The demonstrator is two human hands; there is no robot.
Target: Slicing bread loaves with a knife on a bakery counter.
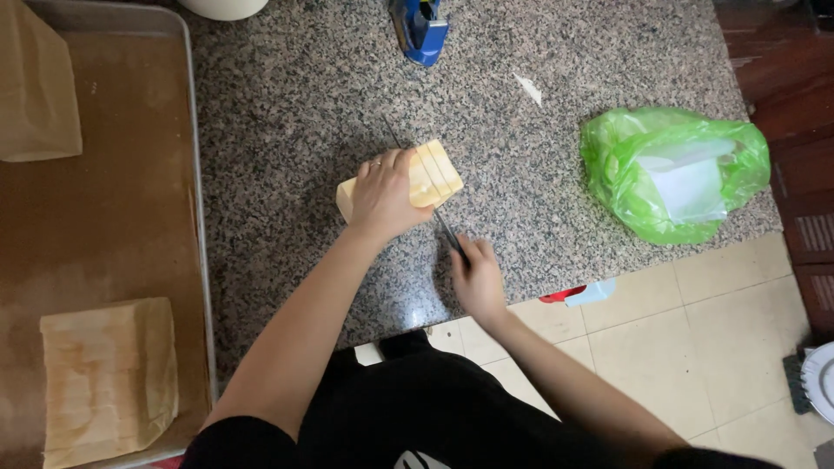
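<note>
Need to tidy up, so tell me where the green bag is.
The green bag lies on the counter's right edge, right of the loaf.

Speckled polished granite counter — glossy crinkled plastic bag, matt metal tray, soft porous bread loaf.
</note>
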